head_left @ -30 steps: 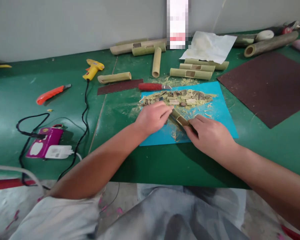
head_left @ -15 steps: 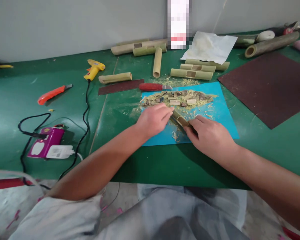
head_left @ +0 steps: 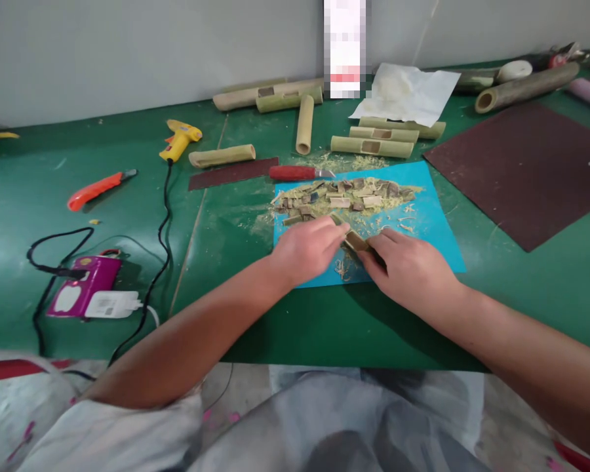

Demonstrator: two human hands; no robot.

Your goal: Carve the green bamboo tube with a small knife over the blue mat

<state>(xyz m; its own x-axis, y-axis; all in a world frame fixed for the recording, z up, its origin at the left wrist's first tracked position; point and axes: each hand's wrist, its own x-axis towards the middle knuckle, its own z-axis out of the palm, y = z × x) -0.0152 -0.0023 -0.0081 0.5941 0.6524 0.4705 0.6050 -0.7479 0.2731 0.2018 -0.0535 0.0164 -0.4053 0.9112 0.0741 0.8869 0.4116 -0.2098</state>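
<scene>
Over the blue sheet (head_left: 437, 216), a short bamboo tube (head_left: 356, 241) with a rectangular notch cut in its upper side is held at a slant. My right hand (head_left: 410, 265) grips its near right end, thumb below and fingers on top. My left hand (head_left: 312, 246) has its fingers closed on the tube beside the notch; its fingertips partly cover the bamboo, and whether anything else is pinched there is hidden. Behind my hands lies a heap of bamboo chips and shavings (head_left: 341, 196). A red-handled carving knife (head_left: 295, 173) rests at the sheet's back edge.
Notched bamboo tubes (head_left: 373, 147) lie at the back, partly under white paper (head_left: 406, 95). Brown sandpaper (head_left: 521, 177) is at right, a narrow strip (head_left: 233, 174) at left. A yellow glue gun (head_left: 181, 139), orange utility knife (head_left: 98, 190) and corded purple power strip (head_left: 86, 285) stand left.
My left hand has slid along the tube towards my right hand, from the far end to beside the notch. My right hand keeps its grip. The view has shifted slightly.
</scene>
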